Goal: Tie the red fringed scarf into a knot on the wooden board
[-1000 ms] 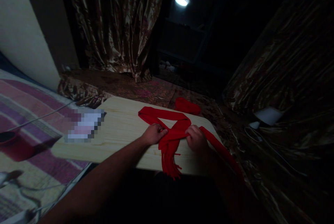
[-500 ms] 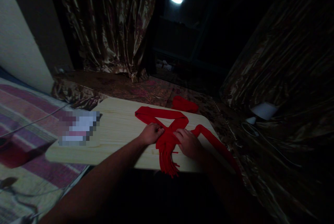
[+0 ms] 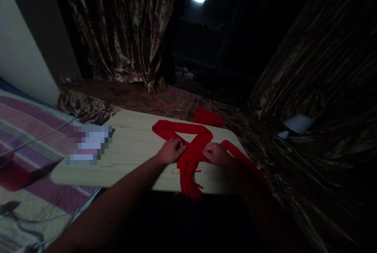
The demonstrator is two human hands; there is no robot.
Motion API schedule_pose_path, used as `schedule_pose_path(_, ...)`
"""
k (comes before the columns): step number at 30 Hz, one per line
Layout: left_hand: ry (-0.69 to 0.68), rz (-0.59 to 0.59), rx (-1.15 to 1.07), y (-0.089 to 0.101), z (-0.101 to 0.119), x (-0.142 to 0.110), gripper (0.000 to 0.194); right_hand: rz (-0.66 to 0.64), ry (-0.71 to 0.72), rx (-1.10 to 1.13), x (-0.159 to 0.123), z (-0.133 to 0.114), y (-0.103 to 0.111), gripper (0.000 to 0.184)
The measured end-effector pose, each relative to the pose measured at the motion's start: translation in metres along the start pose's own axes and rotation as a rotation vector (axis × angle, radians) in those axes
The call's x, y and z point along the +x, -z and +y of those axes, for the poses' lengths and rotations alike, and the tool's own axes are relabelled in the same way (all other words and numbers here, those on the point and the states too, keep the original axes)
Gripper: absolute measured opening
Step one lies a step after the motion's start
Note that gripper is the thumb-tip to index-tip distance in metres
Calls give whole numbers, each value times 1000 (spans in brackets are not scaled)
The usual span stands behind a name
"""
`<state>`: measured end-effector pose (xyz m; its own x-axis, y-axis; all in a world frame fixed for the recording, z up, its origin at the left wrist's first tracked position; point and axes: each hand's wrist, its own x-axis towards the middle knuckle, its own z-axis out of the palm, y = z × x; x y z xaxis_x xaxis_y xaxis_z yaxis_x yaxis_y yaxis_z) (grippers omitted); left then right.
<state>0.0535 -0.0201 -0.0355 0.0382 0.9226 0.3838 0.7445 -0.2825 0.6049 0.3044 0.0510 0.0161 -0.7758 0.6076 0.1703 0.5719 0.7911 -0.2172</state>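
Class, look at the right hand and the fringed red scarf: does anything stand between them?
Nothing visible does. The right hand is right at the edge of the red scarf, with no object between.

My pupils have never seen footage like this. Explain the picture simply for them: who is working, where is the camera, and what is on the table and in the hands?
There is no robot here: a person works with two bare hands. A camera worn on the head looks forward and down, so their own forearms reach in from below. On the pale wooden table lies a red scarf, crossed over itself in a loop, its fringe towards the person. The left hand and right hand touch it on either side of the crossing; how firmly they grip is unclear. A blurred-out item lies to the left, and a red bundle sits by the far edge.
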Motion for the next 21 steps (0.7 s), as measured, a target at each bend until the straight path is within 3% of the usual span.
schedule_pose_path(2,1,22,-54,2,2,-3,31,81,-105,16,3,0,-2,20)
schedule_pose_path(4,-26,17,-112,5,5,-5,34,81,-165,72,6,0,-5,20)
schedule_pose_path(7,-58,-3,-201,7,8,-8,40,-46,-218,198,15,4,-8,26)
schedule_pose_path(11,-6,-35,-269,7,7,-8,48,-230,-306,335,32,12,-3,7)
schedule_pose_path(16,120,-157,-422,5,6,4,45,-283,-288,553,53,15,12,7)
schedule_pose_path(21,237,-361,-845,7,19,30,52,-306,-202,656,68,18,27,19)
